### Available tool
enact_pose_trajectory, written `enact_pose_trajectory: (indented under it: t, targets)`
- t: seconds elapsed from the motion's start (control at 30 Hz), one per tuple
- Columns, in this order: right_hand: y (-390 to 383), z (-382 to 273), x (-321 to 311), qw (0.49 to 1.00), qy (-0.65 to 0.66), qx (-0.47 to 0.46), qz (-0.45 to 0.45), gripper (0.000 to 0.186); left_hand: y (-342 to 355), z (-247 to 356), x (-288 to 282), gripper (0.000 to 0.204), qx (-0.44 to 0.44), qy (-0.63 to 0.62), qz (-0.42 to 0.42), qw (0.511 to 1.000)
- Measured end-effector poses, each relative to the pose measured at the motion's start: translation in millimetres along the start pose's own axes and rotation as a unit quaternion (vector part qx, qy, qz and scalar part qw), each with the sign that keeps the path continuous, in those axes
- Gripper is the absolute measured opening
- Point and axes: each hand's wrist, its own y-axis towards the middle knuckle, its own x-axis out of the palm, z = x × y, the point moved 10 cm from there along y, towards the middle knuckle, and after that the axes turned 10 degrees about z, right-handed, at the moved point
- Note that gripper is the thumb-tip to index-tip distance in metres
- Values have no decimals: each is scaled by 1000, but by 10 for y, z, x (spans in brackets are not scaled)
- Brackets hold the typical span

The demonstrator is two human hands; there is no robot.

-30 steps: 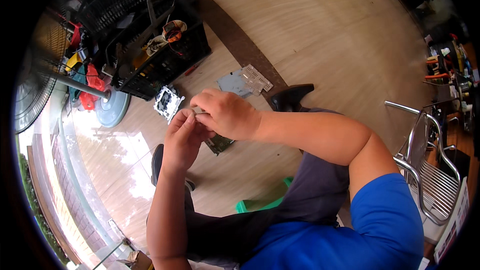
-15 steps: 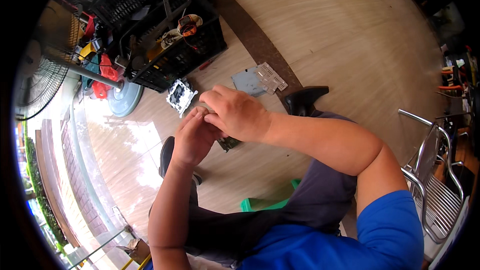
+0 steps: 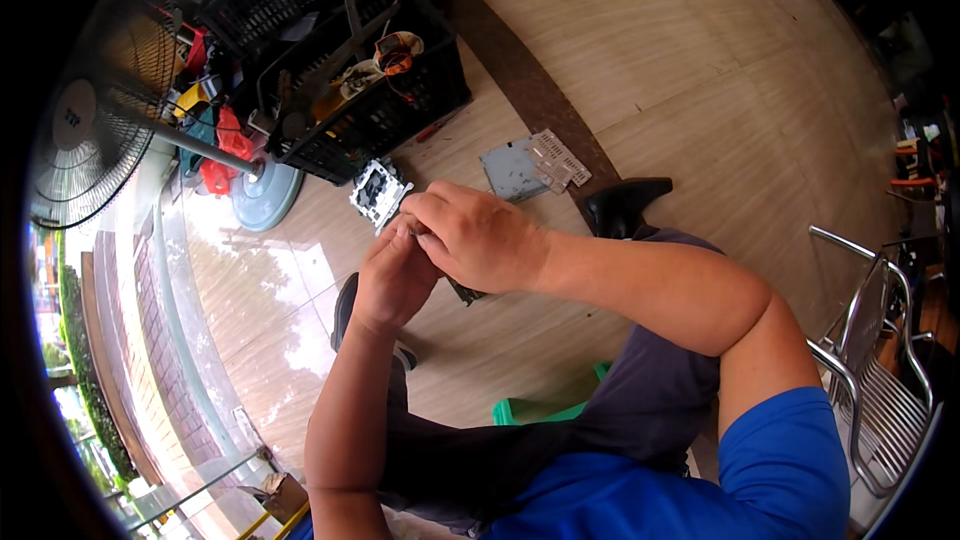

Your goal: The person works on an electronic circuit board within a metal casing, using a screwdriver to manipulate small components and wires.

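My left hand [image 3: 390, 280] and my right hand [image 3: 480, 235] meet above the floor, fingertips pinched together on a small object I cannot make out, mostly hidden by fingers. Just beyond them lies a white-and-black metal frame part [image 3: 378, 190]. A grey metal plate [image 3: 502, 168] and a perforated plate [image 3: 558, 158] lie together farther right. A dark green board [image 3: 468, 295] shows partly from under my hands on the tiled floor [image 3: 700, 170].
A black crate [image 3: 380, 120] holds tools and an orange multimeter [image 3: 397, 52]. A standing fan [image 3: 85, 160] and red bags [image 3: 230, 140] are left. A chrome chair [image 3: 885, 400] stands right, a green plastic object [image 3: 505, 412] below me, cluttered shelves [image 3: 915, 150] along the right rim.
The scene has shifted rightward in the view, hands included. Both hands stay together, and my right fingers now curl a little farther over my left fingertips.
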Motion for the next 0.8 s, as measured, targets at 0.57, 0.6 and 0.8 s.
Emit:
enact_pose_trajectory:
  t: [0.57,0.6,0.8]
  targets:
    - [203,-454,-796,984,66,-113,120,19,67,-79,-125,22,-12,-57,-29,998]
    - [209,-442,-805,986,78,-98,108,21,61,-72,-110,22,-11,-56,-35,998]
    - [161,-386,-726,990,73,-81,94,24,47,-85,-174,23,-13,-46,8,999]
